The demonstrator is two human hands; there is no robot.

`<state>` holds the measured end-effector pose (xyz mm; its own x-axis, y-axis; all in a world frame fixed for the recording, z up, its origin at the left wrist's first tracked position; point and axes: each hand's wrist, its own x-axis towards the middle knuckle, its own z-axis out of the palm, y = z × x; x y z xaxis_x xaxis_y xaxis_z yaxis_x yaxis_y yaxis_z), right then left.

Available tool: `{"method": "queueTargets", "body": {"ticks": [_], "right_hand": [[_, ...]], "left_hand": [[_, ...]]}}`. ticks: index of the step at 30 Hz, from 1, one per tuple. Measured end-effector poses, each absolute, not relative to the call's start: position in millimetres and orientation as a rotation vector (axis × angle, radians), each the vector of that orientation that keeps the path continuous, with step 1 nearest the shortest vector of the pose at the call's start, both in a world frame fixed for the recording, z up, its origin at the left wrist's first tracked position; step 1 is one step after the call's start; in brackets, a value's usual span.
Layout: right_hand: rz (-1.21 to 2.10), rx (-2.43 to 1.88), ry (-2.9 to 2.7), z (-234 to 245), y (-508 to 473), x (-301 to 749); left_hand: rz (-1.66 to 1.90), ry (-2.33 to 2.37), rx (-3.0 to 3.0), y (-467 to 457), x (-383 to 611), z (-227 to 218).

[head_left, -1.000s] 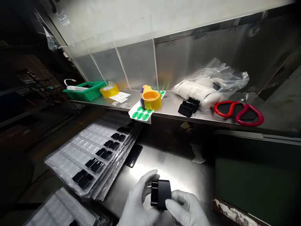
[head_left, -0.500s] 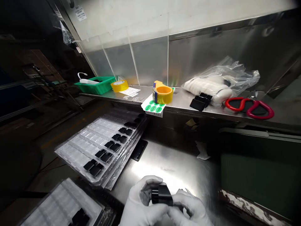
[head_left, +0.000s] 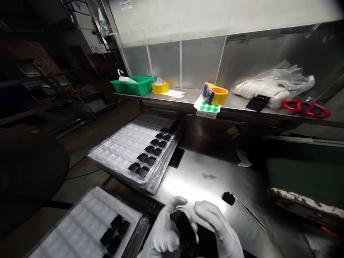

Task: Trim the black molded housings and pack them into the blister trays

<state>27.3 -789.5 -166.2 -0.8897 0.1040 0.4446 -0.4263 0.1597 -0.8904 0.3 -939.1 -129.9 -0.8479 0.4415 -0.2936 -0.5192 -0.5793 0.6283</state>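
My left hand, in a white glove, grips a small black plastic part between thumb and fingers, tilted up. My right hand, also gloved, is beside it with its fingers apart and slightly curved; they appear not to hold the part. On the steel table to the right lie a small black piece and a thin metal tool, its near end toward me. To the left, a stack of clear trays carries several black parts along its right side.
Nearer me at left is another tray with black parts. A phone-like black slab lies by the stack. The shelf bears a green bin, yellow tape, a tape dispenser, a bag and red-handled scissors. A green surface is at right.
The view has swung left and the hands have come apart. My right hand has moved off the black part, which stays in my left hand. The metal tool and small black piece now show on the table.
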Motion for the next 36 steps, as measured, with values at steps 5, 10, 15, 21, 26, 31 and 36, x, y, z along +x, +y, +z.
{"method": "queueTargets", "body": {"ticks": [5, 10, 15, 21, 26, 31, 36], "right_hand": [[2.089, 0.328, -2.083, -167.4, -846.4, 59.3], [2.351, -0.027, -2.029, -171.2, -876.2, 86.1], [2.423, -0.045, -1.962, -179.2, -890.5, 97.7], [2.452, -0.077, -1.917, -185.6, -891.5, 96.5], [2.611, -0.412, -1.779, -180.9, -883.0, 87.0], [2.308, -0.222, -1.965, -181.4, -846.2, 72.6], [2.038, 0.191, -1.937, -175.8, -790.4, 43.5]], "left_hand": [[2.216, 0.813, -0.183, -981.6, 37.7, -156.7], [2.118, 0.823, -0.352, -1009.4, 62.4, -168.8], [2.115, 0.702, -0.389, -1026.6, 73.7, -170.2], [2.157, 0.401, -0.396, -1021.3, 68.6, -166.8], [2.12, 0.445, -0.359, -1006.0, 54.0, -170.0], [2.093, 0.64, -0.266, -969.7, 35.9, -171.1], [2.076, 0.689, -0.139, -915.4, 15.3, -163.4]]}}
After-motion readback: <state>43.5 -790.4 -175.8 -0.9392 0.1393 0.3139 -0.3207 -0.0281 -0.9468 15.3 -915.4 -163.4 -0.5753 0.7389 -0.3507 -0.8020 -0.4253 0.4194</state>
